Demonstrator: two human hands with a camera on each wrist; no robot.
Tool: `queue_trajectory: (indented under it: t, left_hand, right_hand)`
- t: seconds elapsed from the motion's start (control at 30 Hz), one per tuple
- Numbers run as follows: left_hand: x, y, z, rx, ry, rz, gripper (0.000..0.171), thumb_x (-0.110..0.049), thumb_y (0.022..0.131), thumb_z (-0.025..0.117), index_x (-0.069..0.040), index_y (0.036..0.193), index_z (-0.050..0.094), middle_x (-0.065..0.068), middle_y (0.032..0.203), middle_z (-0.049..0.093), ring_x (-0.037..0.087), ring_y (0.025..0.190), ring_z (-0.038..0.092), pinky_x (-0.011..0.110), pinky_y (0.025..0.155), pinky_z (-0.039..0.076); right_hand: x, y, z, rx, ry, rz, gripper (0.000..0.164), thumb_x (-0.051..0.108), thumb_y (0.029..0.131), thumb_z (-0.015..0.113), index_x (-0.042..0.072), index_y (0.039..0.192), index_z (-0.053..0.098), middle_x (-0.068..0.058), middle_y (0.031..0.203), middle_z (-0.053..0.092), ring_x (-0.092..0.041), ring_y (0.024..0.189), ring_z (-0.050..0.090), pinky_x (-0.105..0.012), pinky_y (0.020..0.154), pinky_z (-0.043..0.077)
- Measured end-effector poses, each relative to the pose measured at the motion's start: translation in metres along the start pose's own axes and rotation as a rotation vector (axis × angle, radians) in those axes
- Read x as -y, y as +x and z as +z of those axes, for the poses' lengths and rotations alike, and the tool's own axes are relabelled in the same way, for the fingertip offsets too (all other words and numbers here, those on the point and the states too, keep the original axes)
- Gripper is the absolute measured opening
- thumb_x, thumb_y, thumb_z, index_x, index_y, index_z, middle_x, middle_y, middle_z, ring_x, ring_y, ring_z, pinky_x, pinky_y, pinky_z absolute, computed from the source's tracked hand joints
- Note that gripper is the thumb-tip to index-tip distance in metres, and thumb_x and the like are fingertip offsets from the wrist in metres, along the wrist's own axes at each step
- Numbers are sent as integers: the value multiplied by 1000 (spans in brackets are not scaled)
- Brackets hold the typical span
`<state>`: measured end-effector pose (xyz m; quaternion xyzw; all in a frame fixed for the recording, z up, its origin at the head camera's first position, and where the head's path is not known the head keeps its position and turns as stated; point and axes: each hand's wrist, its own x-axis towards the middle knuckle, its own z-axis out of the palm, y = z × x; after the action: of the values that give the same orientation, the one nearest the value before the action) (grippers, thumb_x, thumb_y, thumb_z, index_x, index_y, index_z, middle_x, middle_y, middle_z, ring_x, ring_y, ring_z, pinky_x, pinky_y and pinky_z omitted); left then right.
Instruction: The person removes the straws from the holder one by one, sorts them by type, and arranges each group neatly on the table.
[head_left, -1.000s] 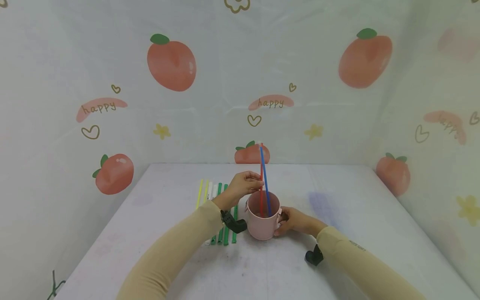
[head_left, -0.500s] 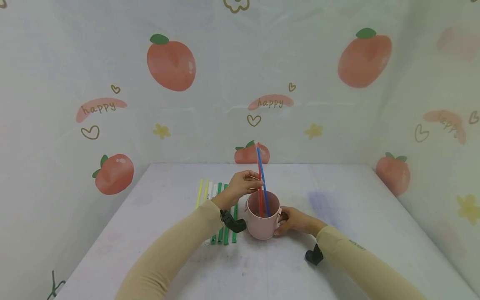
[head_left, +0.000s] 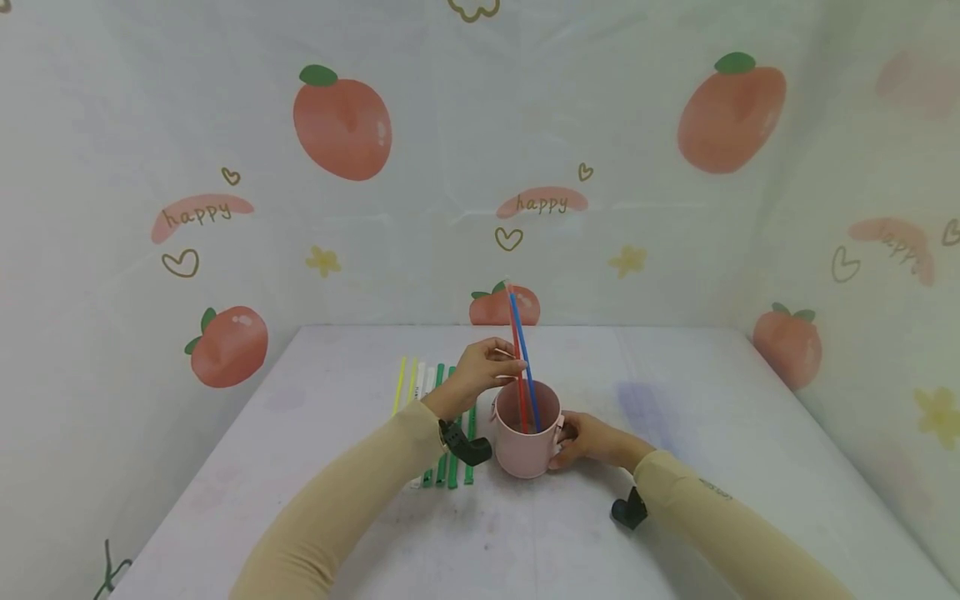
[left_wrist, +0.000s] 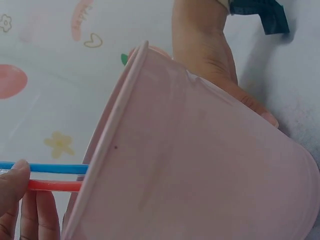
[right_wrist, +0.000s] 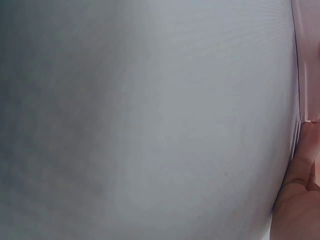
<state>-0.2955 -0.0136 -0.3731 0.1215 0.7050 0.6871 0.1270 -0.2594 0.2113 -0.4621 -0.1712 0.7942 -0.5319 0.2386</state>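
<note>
My left hand (head_left: 476,371) pinches a red straw (head_left: 522,407) between thumb and fingers, above the mouth of a pink cup (head_left: 525,456). A blue straw (head_left: 529,385) stands in the same cup, crossing close beside the red one and leaning left at the top. In the left wrist view, the blue straw (left_wrist: 57,169) passes right at the thumb tip, and the red straw (left_wrist: 55,186) runs down from the pinch behind the rim. My right hand (head_left: 596,442) grips the cup's handle on the right side; its thumb lies against the cup wall (left_wrist: 200,165).
Several thin yellow (head_left: 400,385), white and green (head_left: 452,471) straws lie in a row on the white table left of the cup, partly hidden by my left arm. A patterned curtain (head_left: 450,142) hangs behind the table. Dark straps with black camera mounts (head_left: 468,447) sit on the wrists.
The tops of the red and blue straws have swung to the left, with the left hand shifting barely. The cup and the right hand have stayed in place.
</note>
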Motion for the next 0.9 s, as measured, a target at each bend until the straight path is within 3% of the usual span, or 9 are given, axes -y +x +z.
queue_trajectory:
  t: [0.33,0.63,0.9]
  left_hand:
    - [-4,-4,0,-20,6,-5,21,-8,82,70,-3,97,56,6,88,65,16,80,64,34,77,54]
    - [-4,-4,1,8,99,3,24,-11,81,72,-2,95,55,3,84,62,15,76,62,28,67,51]
    - [3,0,1,-8,119,23,25,-14,81,72,-4,93,53,3,83,60,14,72,60,24,63,49]
  right_hand:
    - [3,-2,0,-8,-21,1,50,5,69,80,1,110,52,-4,89,52,-18,85,47,-27,74,42]
    - [2,-1,0,4,7,-5,53,3,69,79,0,113,51,-3,90,53,-17,85,48,-26,74,42]
    - [1,-1,0,-8,-25,-2,51,5,69,80,1,111,52,-4,89,52,-18,84,47,-27,74,42]
